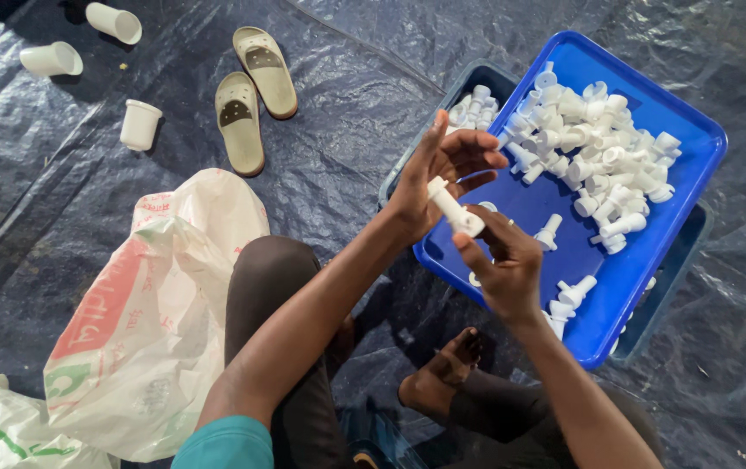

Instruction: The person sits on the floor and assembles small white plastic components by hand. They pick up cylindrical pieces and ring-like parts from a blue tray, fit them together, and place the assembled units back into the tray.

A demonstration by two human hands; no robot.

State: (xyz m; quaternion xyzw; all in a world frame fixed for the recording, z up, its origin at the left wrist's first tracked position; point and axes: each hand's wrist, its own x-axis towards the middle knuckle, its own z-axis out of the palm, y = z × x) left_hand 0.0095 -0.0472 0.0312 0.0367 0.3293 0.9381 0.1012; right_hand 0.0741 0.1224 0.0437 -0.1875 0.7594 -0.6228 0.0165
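Note:
My left hand (438,174) and my right hand (503,265) meet above the near edge of a blue plastic tray (694,130). Between them they hold one small white plastic part (453,208), a short tube with a wider end. The left fingers pinch its upper end, the right fingers grip its lower end. The tray carries a heap of several similar white parts (594,148), with a few loose ones (568,295) near my right wrist.
A darker blue bin (477,82) with more white parts sits under the tray. A white printed sack (156,321) lies at my left. A pair of beige sandals (251,91) and three white cups (138,124) rest on the blue plastic sheet (347,130).

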